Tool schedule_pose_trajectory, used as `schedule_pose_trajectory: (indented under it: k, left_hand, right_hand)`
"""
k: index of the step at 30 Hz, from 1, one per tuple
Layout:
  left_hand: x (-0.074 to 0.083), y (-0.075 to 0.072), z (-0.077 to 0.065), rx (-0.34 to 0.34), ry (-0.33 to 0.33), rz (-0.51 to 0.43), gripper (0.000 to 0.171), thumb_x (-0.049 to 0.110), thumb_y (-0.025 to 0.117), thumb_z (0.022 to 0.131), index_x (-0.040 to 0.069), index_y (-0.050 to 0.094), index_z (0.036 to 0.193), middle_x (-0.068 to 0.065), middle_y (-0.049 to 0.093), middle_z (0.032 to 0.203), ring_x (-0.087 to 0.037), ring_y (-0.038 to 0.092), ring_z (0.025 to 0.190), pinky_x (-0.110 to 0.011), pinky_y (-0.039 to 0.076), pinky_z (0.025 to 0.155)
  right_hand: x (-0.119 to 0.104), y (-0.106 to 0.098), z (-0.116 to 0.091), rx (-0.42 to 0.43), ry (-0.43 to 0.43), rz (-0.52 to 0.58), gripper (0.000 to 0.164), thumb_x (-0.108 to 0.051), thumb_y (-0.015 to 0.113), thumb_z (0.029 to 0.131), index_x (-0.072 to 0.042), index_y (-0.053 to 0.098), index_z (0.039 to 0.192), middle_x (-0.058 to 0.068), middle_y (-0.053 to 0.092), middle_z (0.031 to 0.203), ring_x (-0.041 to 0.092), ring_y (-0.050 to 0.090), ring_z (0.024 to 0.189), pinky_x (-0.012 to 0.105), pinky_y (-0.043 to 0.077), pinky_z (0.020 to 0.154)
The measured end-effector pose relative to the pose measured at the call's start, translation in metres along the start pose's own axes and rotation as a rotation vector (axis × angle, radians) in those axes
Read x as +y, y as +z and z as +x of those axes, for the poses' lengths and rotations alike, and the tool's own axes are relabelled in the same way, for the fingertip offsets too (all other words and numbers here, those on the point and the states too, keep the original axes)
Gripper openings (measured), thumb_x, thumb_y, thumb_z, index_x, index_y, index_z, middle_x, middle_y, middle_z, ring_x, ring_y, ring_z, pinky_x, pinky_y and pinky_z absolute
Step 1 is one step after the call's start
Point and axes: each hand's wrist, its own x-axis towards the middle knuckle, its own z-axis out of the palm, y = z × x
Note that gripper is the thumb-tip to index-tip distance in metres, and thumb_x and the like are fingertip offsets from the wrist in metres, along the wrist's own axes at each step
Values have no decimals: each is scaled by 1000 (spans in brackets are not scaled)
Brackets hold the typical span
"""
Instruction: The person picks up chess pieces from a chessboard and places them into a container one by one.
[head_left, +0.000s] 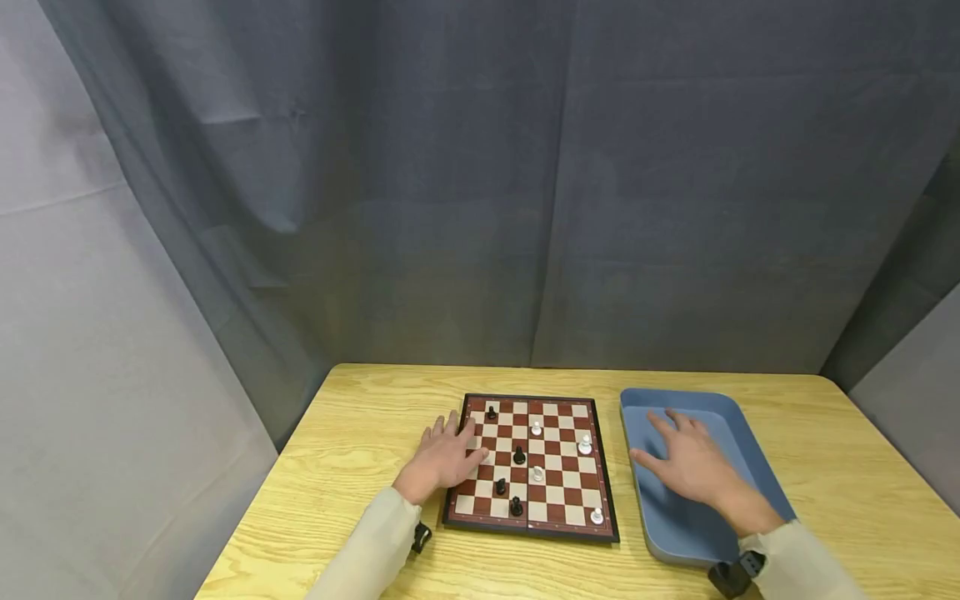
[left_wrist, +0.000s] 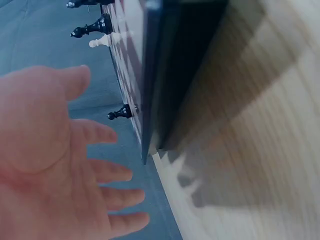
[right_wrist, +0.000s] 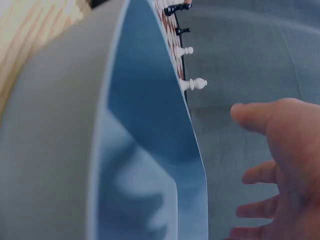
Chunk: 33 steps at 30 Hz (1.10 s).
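A brown-and-white chessboard [head_left: 552, 457] lies unfolded on the table. Several black chess pieces, among them a pawn [head_left: 491, 412] at the far left, stand on its left half. White pieces stand on the right half, including one near the right edge [head_left: 585, 444] and a pawn [head_left: 597, 516] at the near right corner. My left hand [head_left: 442, 457] hovers over the board's left edge, fingers spread, holding nothing; the left wrist view shows its bare palm [left_wrist: 45, 150]. Above the blue tray [head_left: 761, 454], my right hand [head_left: 692, 462] is spread with nothing in it.
The tray's raised walls stand just right of the board, with a narrow strip of wooden table [head_left: 628, 508] between them. Grey curtains [head_left: 450, 208] hang behind the table, and a pale cloth [head_left: 112, 333] hangs at the left.
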Motion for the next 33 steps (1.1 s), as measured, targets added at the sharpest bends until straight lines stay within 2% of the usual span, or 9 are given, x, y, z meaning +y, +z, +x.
schedule_pose_trajectory:
  k: [6,10,13,15,18,22,27,33]
  left_hand:
    - [-1,5,-3,-64,6,-54,68,52,37,98,10,27,150,-23,16,153,-44,21,136,-57,23,105]
    - [2,4,-6,-106,17,-37,67,50,41,98,11,28,150,-21,14,154,-41,25,136,-55,30,102]
    - [3,5,-8,-119,35,-4,67,50,42,98,10,29,150,-20,13,155,-40,28,135,-52,36,98]
    - [2,6,-9,-118,48,4,67,49,42,98,10,28,150,-19,13,155,-41,28,134,-51,37,98]
    - [0,8,-8,-118,65,16,67,49,41,99,8,27,150,-16,12,156,-41,29,134,-50,37,99]
    - [-1,7,-6,-132,74,18,69,50,41,98,8,25,150,-14,11,157,-40,30,134,-50,35,100]
    - [-3,6,-5,-167,99,21,70,48,42,99,5,24,150,-14,12,156,-38,29,135,-48,32,103]
    - [-2,2,-4,-197,109,27,72,49,44,98,4,22,151,-14,12,156,-33,28,136,-44,29,106]
  right_hand:
    - [-12,0,-1,-32,-28,67,67,-40,63,89,7,48,134,34,47,125,52,47,109,62,40,83]
    - [-20,2,-1,-72,-57,152,54,-25,67,88,8,53,128,26,54,114,33,60,90,44,50,69]
    - [-26,4,-2,-89,-98,221,43,-16,68,87,7,58,121,15,58,104,17,57,79,31,46,60]
    - [-29,6,-4,-98,-132,261,37,-11,69,86,6,61,117,11,60,101,12,54,76,27,43,58]
    - [-33,8,-7,-131,-185,326,31,-7,69,85,5,64,113,10,63,100,9,55,74,25,45,58]
    - [-34,11,-9,-229,-219,417,27,-2,65,86,3,65,112,11,63,104,9,57,77,25,47,61]
    - [-37,13,-11,-305,-254,489,28,4,62,83,1,66,111,10,63,104,11,57,78,26,48,61]
    - [-43,13,-14,-355,-327,531,28,-1,71,80,1,67,108,6,62,97,10,56,74,25,48,60]
